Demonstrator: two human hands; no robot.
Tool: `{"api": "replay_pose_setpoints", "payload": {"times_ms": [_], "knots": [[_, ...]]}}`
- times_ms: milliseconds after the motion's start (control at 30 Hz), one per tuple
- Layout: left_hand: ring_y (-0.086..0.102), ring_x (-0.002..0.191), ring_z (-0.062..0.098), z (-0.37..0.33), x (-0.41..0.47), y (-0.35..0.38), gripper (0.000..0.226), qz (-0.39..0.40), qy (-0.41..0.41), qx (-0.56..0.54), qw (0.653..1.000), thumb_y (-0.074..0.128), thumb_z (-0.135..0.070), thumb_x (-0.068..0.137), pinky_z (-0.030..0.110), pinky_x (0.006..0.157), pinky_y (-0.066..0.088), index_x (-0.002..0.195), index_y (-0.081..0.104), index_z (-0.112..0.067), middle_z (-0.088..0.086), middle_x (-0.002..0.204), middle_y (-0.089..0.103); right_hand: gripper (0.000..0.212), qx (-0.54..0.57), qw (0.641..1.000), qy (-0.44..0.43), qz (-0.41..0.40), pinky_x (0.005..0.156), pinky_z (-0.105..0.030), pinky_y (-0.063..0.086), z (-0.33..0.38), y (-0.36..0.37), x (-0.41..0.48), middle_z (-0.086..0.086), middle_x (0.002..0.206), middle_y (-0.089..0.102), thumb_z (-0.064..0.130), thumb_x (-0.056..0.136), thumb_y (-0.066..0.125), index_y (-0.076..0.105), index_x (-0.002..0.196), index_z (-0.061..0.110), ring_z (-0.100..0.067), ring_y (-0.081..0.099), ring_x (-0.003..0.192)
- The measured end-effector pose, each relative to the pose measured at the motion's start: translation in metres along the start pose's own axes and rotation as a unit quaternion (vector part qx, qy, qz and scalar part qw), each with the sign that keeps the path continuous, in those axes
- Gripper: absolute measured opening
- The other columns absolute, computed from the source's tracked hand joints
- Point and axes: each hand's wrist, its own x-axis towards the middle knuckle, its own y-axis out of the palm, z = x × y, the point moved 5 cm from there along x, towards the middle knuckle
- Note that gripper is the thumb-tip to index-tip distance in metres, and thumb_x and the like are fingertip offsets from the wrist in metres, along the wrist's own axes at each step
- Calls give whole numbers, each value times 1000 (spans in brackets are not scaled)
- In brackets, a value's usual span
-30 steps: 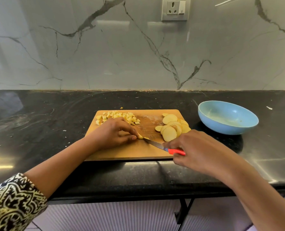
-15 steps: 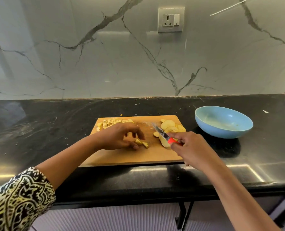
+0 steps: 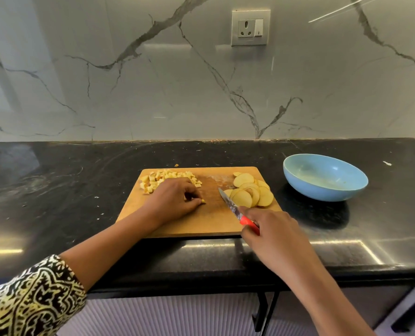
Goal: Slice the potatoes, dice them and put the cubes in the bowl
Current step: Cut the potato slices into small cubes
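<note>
- Our left grip (image 3: pixel 174 202) lay on the wooden cutting board (image 3: pixel 201 225), fingers curled, pinching a small cube (image 3: pixel 203 202) at its fingertips.
- The diced cubes (image 3: pixel 164 179) were heaped at the board's far left corner, just behind that grip and touching it.
- Our right grip (image 3: pixel 274 234) was closed round the red handle of the knife (image 3: pixel 238 213), with the blade pointing away.
- The potato slices (image 3: pixel 250 192) overlapped just right of the blade, ahead of that grip.
- We saw the blue bowl (image 3: pixel 318 190) on the black table (image 3: pixel 56 190), right of the board, well apart from both grips.
</note>
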Motion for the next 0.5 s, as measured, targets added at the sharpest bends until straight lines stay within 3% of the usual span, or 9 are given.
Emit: {"api": "replay_pose_setpoints", "payload": {"times_ms": [100, 200, 300, 433, 500], "knots": [[59, 83, 4, 10, 4, -2, 19, 15, -70, -46, 996, 68, -28, 86, 10, 69, 45, 102, 73, -19, -6, 98, 69, 38, 7, 1000, -7, -6, 63, -21, 40, 3, 5, 0, 8, 96, 65, 29, 96, 46, 52, 133, 35, -6, 53, 77], [61, 93, 10, 16, 6, -3, 14, 71, -86, -80, 991, 66, -20, 87, 21, 83, 51, 100, 74, -19, -5, 101, 68, 37, 10, 1000, -16, -8, 59, -16, 37, 4, 9, -1, 8, 99, 66, 29, 97, 46, 52, 133, 34, -6, 53, 74], [58, 97, 7, 23, 7, -11, 19, 100, -61, -74, 990, 65, -16, 88, 22, 89, 49, 104, 71, -23, -9, 103, 65, 35, 4, 1000, -17, -11, 54, -15, 34, 1, 12, -2, 8, 94, 65, 29, 96, 47, 54, 131, 33, -5, 52, 69], [51, 104, -2, 26, 4, -14, 43, 231, 6, -56, 971, 58, -9, 91, 10, 85, 42, 129, 55, -30, -18, 116, 54, 35, 1, 1000, -16, -13, 51, -16, 32, 0, 12, -2, 9, 88, 63, 29, 96, 47, 54, 130, 32, -4, 49, 63], [51, 106, 1, 27, 6, -15, 43, 246, 22, -50, 968, 60, -10, 91, 10, 87, 42, 130, 56, -28, -15, 118, 55, 35, -1, 1000, -17, -11, 52, -16, 34, 2, 13, -1, 8, 92, 64, 29, 96, 46, 54, 130, 32, -5, 51, 67]]}}
